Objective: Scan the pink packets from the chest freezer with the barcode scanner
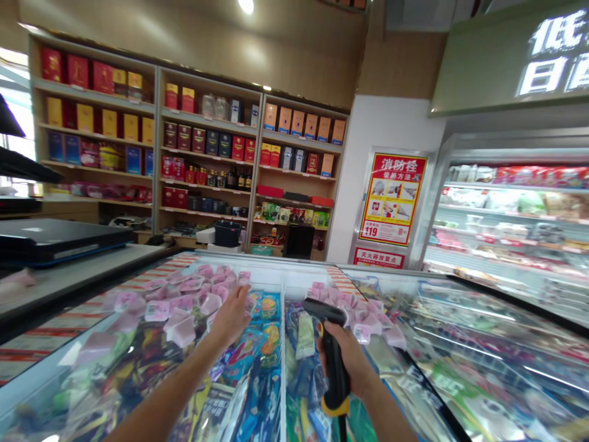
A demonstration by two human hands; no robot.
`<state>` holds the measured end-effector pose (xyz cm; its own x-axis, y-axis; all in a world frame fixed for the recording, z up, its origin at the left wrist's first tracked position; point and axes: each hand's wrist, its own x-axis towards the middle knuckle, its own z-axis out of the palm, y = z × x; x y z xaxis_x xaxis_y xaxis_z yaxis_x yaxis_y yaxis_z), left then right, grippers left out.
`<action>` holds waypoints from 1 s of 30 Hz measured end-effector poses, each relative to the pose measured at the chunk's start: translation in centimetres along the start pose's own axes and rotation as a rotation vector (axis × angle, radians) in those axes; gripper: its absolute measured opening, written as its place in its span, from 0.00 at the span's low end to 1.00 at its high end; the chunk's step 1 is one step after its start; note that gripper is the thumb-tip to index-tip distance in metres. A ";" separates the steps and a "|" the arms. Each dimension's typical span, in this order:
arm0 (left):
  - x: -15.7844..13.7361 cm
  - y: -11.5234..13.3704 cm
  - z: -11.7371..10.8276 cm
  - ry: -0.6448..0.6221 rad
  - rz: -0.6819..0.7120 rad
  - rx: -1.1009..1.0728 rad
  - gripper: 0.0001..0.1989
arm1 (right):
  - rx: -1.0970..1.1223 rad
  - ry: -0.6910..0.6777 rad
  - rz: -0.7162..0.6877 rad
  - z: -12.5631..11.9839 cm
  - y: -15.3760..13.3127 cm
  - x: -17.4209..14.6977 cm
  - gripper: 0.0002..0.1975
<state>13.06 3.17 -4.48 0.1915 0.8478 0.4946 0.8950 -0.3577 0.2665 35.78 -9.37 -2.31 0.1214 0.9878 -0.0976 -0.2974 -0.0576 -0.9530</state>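
My right hand [343,350] is wrapped round a black-and-yellow handheld barcode scanner [337,362], its head pointing to the upper left and its cable hanging down. My left hand [234,316] reaches forward over the freezer, fingers curled at a small pink-and-white pack [243,278]. The thumb side is partly hidden and the hand is slightly blurred. To its left lies a heap of similar pink-and-white packs [181,304]. A second group of these packs [363,316] sits beyond and right of the scanner.
A white divider [282,356] splits the chest freezer, which holds blue snack bags [269,337] and other bagged goods. On the left counter lies a flat black device [59,236]. Shelves of boxes [207,138] stand behind, and a lit refrigerated case [510,227] at right.
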 end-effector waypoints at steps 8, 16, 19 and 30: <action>0.7 2.9 1.4 -0.057 0.054 -0.162 0.36 | -0.066 -0.073 0.052 0.1 0.1 -0.4 0.20; 1.5 4.4 2.9 -0.087 0.011 -0.220 0.35 | -0.085 0.018 0.000 -1.1 -0.4 -0.1 0.16; 2.0 5.2 3.8 -0.072 -0.041 -0.254 0.28 | -0.148 0.136 -0.017 -3.0 -1.0 0.7 0.16; 3.9 11.9 8.2 -0.107 -0.028 -0.383 0.11 | -0.267 0.292 -0.060 -5.7 -0.7 2.0 0.18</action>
<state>27.81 5.45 -6.17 0.2280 0.8879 0.3995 0.6891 -0.4370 0.5780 41.63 -8.14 -3.49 0.4070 0.9099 -0.0802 -0.0293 -0.0747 -0.9968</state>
